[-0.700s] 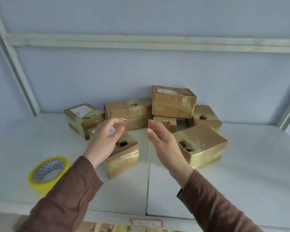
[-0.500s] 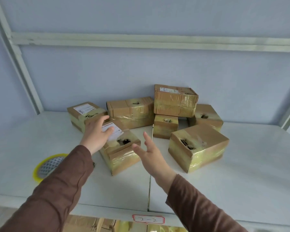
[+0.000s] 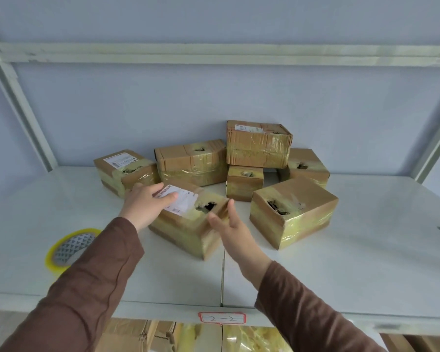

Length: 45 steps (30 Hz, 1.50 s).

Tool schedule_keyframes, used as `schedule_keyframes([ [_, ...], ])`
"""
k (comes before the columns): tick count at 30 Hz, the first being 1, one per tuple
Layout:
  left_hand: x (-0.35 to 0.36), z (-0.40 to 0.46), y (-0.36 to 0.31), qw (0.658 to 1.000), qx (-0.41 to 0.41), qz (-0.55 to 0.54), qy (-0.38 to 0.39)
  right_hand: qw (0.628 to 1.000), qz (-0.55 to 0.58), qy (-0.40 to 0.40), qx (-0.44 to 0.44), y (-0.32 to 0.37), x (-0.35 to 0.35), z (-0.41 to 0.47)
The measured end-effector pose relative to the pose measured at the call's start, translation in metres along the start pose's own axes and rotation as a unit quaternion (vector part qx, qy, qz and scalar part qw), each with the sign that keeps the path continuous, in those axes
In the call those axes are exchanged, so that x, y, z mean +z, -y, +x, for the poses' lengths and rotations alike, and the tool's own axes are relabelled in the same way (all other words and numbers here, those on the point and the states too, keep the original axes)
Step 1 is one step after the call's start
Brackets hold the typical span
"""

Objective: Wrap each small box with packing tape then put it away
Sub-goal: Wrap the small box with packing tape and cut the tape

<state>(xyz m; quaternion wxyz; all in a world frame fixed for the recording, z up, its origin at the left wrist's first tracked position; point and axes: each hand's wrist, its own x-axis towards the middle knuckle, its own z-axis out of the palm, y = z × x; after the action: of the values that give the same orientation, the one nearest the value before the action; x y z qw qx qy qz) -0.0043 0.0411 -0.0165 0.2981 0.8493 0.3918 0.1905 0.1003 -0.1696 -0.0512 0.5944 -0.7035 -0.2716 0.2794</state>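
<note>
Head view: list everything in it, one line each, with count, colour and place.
Taped boxes: seven, brown cardboard under yellowish tape, clustered mid-shelf; one stacked on two others at the back.
Nearest box: one of the seven, white label on top, between the hands.
Tape roll: one, yellow, front left, partly behind the left sleeve.
Shelf: one, white, with a red-edged tag on its front lip.
More boxes: brown, below the shelf, count unclear.
Left hand: fingers on the nearest box's label.
Right hand: open, at that box's right side.
</note>
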Motion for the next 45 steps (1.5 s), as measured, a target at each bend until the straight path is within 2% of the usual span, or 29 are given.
schedule_keyframes([
  [5,0.018,-0.032,-0.009,0.998,0.065,-0.023,0.016,0.999,0.035,-0.030,0.024,0.001,-0.035,0.005],
  [10,0.029,-0.051,-0.020,0.995,0.089,-0.034,0.034,0.996,0.045,-0.072,0.040,-0.006,-0.057,0.010],
  [18,0.035,-0.060,-0.025,0.992,0.103,-0.062,0.042,0.997,-0.006,-0.061,0.041,-0.003,-0.076,0.010],
  [21,0.026,-0.062,-0.018,0.991,0.117,-0.056,0.044,0.981,-0.166,-0.092,-0.038,0.010,-0.070,0.003],
  [23,0.011,-0.061,-0.005,0.990,0.132,-0.032,0.026,0.937,-0.289,-0.130,-0.150,0.023,-0.055,-0.006],
  [24,0.002,-0.061,0.003,0.990,0.138,-0.015,0.011,0.916,-0.312,-0.140,-0.208,0.031,-0.043,-0.013],
  [26,-0.019,-0.058,0.022,0.990,0.136,0.016,-0.020,0.899,-0.299,-0.125,-0.296,0.046,-0.014,-0.023],
  [29,-0.048,-0.056,0.054,0.993,0.093,0.053,-0.043,0.902,-0.230,-0.056,-0.361,0.056,0.038,-0.027],
  [32,-0.063,-0.057,0.082,0.988,0.039,0.149,-0.026,0.932,-0.180,0.040,-0.311,0.049,0.093,-0.017],
  [34,-0.062,-0.060,0.093,0.967,0.025,0.252,0.025,0.946,-0.206,0.110,-0.227,0.037,0.125,-0.002],
  [36,-0.053,-0.061,0.099,0.948,0.033,0.311,0.063,0.940,-0.266,0.149,-0.151,0.023,0.148,0.014],
  [38,-0.047,-0.058,0.101,0.942,0.039,0.328,0.061,0.934,-0.303,0.155,-0.106,0.013,0.166,0.024],
  [42,-0.042,-0.052,0.097,0.921,0.045,0.382,0.058,0.910,-0.379,0.116,-0.117,0.002,0.190,0.037],
  [45,-0.046,-0.052,0.102,0.916,0.053,0.391,0.077,0.927,-0.342,0.103,-0.117,0.002,0.190,0.042],
])
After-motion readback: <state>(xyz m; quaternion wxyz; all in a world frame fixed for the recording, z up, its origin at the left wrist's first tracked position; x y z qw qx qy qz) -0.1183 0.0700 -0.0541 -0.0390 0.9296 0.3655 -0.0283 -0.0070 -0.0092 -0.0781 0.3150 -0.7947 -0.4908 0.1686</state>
